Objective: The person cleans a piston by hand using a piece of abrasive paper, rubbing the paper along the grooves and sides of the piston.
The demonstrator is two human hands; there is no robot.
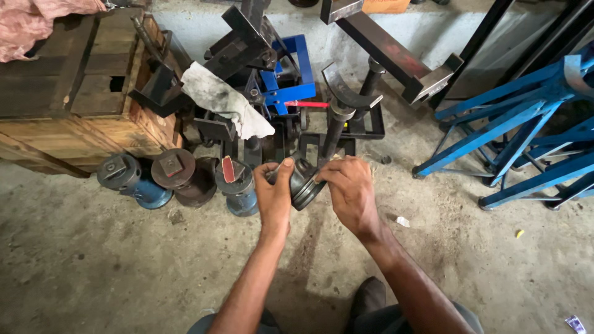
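While both hands grip it, the part sits above the concrete floor (111,266).
Part: dark round grooved metal piece (304,185), held up in front of the black metal frames (346,127).
Left hand (273,196): clasped on its left side, thumb up.
Right hand (349,188): fingers pinching its right rim.
Nearby: three cylinders (176,176) just left; white rag (226,99) on the frames; wooden crate (80,93); blue stands (526,130) right.

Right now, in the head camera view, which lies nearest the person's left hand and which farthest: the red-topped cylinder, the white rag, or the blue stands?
From the left hand:
1. Red-topped cylinder, just to its left on the floor.
2. White rag, draped above on the black metal parts.
3. Blue stands, far right.
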